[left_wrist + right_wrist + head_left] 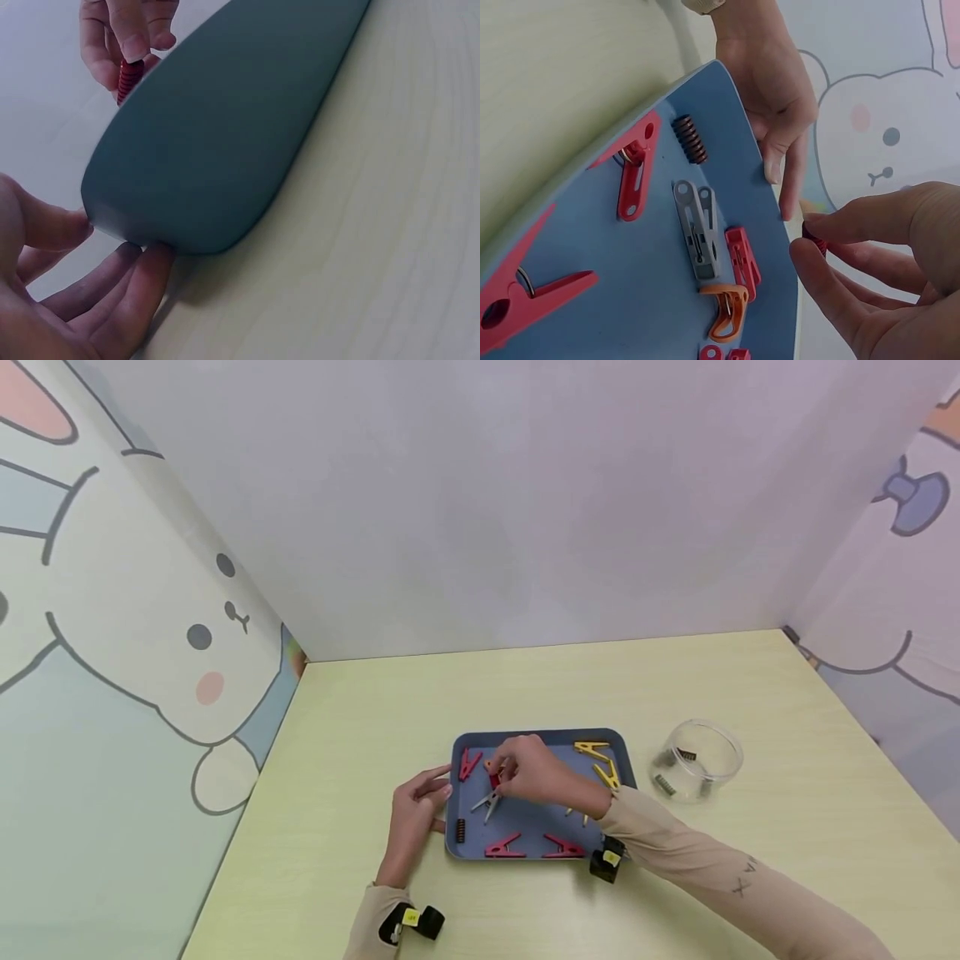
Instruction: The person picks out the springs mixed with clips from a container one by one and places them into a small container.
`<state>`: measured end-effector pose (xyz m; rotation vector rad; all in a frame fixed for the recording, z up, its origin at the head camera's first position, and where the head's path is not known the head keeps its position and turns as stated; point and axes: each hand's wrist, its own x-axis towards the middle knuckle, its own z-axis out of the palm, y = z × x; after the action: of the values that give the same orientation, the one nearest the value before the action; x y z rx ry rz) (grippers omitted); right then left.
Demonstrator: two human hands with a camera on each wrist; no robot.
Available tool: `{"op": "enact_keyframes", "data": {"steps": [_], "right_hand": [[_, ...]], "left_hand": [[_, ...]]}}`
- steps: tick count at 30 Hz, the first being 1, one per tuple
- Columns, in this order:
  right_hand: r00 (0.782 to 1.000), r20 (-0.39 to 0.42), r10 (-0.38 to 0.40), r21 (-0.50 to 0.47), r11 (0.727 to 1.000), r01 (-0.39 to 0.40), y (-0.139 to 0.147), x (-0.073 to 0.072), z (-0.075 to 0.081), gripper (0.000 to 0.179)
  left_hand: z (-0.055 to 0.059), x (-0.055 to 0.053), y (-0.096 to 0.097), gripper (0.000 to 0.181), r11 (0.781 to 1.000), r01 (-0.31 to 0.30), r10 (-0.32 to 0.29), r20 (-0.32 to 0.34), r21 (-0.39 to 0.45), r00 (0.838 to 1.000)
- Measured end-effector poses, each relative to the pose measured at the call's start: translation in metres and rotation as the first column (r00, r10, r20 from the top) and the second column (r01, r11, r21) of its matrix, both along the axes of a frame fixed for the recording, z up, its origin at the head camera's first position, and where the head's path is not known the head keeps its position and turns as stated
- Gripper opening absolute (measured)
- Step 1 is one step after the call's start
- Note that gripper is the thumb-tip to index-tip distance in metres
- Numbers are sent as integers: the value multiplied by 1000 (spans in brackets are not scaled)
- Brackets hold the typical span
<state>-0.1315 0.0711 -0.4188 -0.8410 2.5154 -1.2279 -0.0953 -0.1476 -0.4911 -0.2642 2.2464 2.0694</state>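
Note:
My right hand is above the left half of a blue-grey tray. Thumb and fingertips pinch a small red coil spring, also visible in the right wrist view. My left hand rests at the tray's left end, its fingertips touching the outer side and rim. Beneath the right hand lie a grey clip, an orange clip and a red clip. A dark brown spring lies in the tray's near left corner. The right hand hides part of the tray.
Two red clips lie along the near edge, one at the left, one at the right. Yellow clips lie at the tray's right. A clear round container with several springs stands on the table to the right.

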Motion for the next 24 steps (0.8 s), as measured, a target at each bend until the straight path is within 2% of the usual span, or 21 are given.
{"op": "enact_keyframes", "data": {"steps": [6, 24], "right_hand": [[1000, -19, 8, -15, 1000, -8, 6, 2, -3, 17], [1000, -13, -27, -31, 999, 27, 19, 12, 11, 18]], "left_hand": [[0, 0, 0, 33, 1000, 8, -8, -3, 5, 1000], [2, 0, 1, 33, 1000, -3, 3, 1, -14, 1000]]}}
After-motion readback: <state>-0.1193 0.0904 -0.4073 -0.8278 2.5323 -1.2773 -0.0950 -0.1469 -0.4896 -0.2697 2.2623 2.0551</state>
